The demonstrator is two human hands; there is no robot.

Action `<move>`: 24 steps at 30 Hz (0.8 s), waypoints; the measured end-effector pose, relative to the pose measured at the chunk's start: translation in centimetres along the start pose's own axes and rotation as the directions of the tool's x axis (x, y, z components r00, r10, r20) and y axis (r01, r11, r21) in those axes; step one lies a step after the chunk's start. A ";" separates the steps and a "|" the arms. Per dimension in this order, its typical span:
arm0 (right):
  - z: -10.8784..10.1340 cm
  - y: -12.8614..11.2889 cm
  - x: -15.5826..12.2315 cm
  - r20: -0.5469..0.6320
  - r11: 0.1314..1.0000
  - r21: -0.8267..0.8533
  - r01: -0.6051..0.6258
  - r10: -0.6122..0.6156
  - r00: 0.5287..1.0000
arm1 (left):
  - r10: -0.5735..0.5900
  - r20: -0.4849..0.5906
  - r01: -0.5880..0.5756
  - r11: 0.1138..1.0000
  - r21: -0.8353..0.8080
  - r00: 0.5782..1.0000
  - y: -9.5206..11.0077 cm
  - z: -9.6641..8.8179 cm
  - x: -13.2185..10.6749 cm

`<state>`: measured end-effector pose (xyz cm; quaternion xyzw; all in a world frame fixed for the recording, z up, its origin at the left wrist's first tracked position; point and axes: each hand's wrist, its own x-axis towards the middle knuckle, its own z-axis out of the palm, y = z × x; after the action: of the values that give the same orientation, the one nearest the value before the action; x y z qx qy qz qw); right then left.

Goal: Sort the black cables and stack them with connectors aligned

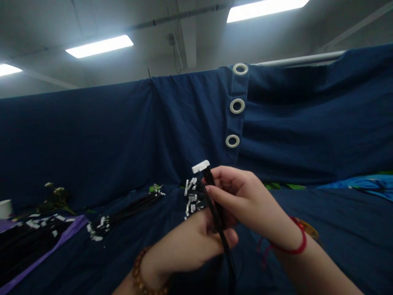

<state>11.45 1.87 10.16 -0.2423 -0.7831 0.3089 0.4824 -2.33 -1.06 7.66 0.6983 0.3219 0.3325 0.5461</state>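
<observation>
Before the blue curtain, both hands hold black cables, one rising steeply to its white connector.

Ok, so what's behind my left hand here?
Past your left hand, a cluster of white connectors shows, with blue cloth around it. The hand covers whatever lies directly behind it, so I can't tell how far the cluster continues.

Blue curtain with three pale eyelets; white rail at its upper right edge; grey ceiling with lit rectangular lamps.
</observation>
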 end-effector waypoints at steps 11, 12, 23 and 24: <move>0.7 0.6 0.3 -0.010 0.980 -0.198 0.038 -0.041 0.999 | 0.290 -0.444 -0.329 0.944 -0.010 0.848 1.4 -2.6 -0.5; 0.9 0.6 0.3 -0.010 0.982 -0.185 0.030 -0.032 0.999 | 0.314 -0.471 -0.327 0.943 0.058 0.824 1.3 -2.5 -0.5; 1.3 3.2 1.5 0.584 0.831 0.407 -0.378 0.082 0.808 | 0.448 -0.819 -0.665 0.738 0.112 0.359 3.0 -6.9 -1.7; 1.3 3.7 1.7 0.597 0.823 0.420 -0.383 0.068 0.800 | 0.418 -0.840 -0.678 0.730 0.085 0.345 3.3 -7.6 -2.0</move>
<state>9.89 5.22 8.11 -0.0968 -0.7389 0.6230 0.2378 -9.44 0.82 12.05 0.4431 0.2283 0.8210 0.2784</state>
